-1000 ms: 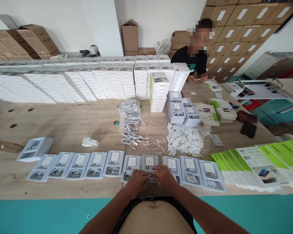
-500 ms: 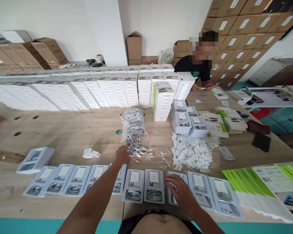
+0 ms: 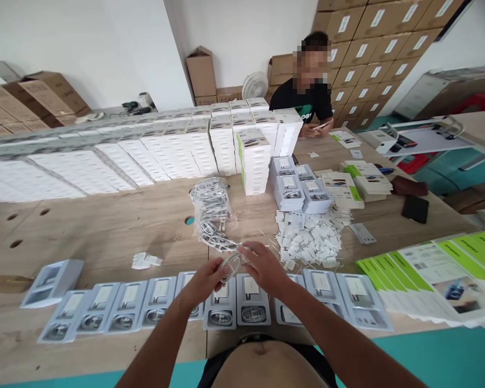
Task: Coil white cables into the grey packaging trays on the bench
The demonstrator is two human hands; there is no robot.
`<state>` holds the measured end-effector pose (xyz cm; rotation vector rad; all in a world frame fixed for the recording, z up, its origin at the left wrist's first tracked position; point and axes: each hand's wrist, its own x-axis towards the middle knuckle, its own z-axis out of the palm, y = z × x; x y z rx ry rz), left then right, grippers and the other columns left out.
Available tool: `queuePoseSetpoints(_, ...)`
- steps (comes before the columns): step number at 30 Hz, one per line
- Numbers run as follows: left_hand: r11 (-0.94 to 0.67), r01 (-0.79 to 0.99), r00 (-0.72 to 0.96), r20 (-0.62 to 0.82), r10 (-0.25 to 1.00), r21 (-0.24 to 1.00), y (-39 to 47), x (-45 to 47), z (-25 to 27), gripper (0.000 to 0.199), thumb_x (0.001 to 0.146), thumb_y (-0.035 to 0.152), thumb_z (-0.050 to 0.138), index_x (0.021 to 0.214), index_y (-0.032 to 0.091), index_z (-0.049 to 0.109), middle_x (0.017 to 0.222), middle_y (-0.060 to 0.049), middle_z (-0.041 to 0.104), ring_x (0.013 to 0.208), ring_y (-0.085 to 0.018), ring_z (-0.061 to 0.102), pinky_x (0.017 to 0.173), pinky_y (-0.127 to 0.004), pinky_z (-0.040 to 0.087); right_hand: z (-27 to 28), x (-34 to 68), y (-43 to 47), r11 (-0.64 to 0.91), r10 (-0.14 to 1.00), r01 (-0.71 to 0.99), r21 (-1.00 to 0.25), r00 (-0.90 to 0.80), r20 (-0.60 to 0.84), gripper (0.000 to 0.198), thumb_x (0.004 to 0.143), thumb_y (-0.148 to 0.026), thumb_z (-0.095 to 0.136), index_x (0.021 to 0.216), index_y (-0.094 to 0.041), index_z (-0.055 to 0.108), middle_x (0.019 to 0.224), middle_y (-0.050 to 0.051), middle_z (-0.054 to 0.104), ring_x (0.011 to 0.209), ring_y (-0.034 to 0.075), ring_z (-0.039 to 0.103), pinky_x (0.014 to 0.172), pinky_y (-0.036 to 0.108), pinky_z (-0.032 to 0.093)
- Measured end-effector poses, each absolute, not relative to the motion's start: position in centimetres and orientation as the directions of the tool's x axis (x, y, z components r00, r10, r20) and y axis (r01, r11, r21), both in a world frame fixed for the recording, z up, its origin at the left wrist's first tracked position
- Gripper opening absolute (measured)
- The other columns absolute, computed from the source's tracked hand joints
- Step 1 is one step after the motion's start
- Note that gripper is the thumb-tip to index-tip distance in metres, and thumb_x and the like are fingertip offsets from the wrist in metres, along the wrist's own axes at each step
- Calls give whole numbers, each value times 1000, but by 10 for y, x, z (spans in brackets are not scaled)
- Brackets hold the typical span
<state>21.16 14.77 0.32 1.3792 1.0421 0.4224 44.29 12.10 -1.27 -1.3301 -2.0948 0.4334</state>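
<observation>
One pale grey cable point(image 3: 234, 262), wound into a loose oval coil, is held above the middle of a row of pale blue moulded plastic trays point(image 3: 262, 299). The left hand point(image 3: 206, 277) pinches the coil between thumb and fingers; the right hand point(image 3: 264, 264) curls narrowly at its other side, though whether it grips or only touches cannot be told. Ten trays stand in the row on the wood-grained tabletop point(image 3: 105, 226), and white rectangular blocks point(image 3: 355, 286) show in the upper compartments of most. From the left, the first four trays, the sixth and the seventh plainly carry coiled cables in their lower compartments, and a sliver of coil shows in the fifth beside the left arm. The eighth shows a flat white piece below, the ninth is partly covered by the right arm, and no coil is seen in the tenth, so the cable work appears done on the left and left over on the right. Just beyond the hands lie loose grey cables point(image 3: 216, 237) spilling from a clear plastic bag point(image 3: 210, 199), with a heap of small white flat pieces point(image 3: 309, 242) to the right. Farther back rise stacked filled trays point(image 3: 289, 200) and a long wall of white cartons point(image 3: 194, 153), where a co-worker in a black shirt point(image 3: 283, 97) sits holding something thin and white.
</observation>
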Motion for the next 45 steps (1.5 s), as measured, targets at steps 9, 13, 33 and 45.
queuePoseSetpoints(9, 526, -114, 576, -375, 726, 843, 99, 231, 1, 32, 73, 32, 79, 92, 17, 59, 63, 2, 59, 46, -6, 46, 42, -17, 28, -10, 471, 116, 427, 904, 664, -614, -317, 287, 26, 99, -33, 46, 106, -26, 70, 94, 4, 66, 86, 16, 61, 76, 28, 46)
queuePoseSetpoints(13, 545, -162, 533, -392, 750, 823, 94, 238, -2, 29, 83, 43, 68, 81, 18, 53, 55, 6, 51, 38, -6, 45, 36, -17, 30, -2, 477, 107, 428, 902, 761, -488, -326, 283, 25, 99, -29, 46, 103, -25, 71, 94, 4, 67, 88, 18, 59, 78, 30, 43)
queuePoseSetpoints(33, 648, -315, 314, -568, 761, 694, 77, 280, -28, 42, 72, 54, 67, 78, 20, 44, 62, 6, 45, 43, -4, 34, 39, -18, 9, -21, 434, 75, -221, 974, 50, -974, -38, -223, 23, 84, -40, 55, 78, -18, 58, 67, 0, 67, 54, 16, 65, 53, 26, 46)
queuePoseSetpoints(45, 228, 107, 409, -252, 877, 968, 77, 258, -4, 38, 88, 48, 56, 117, 23, 55, 80, 1, 54, 69, -13, 48, 63, -24, 37, -10, 459, 80, 325, 943, 547, -772, -123, 309, 47, 74, -14, 56, 120, -23, 61, 135, 10, 54, 129, 29, 45, 111, 50, 33)
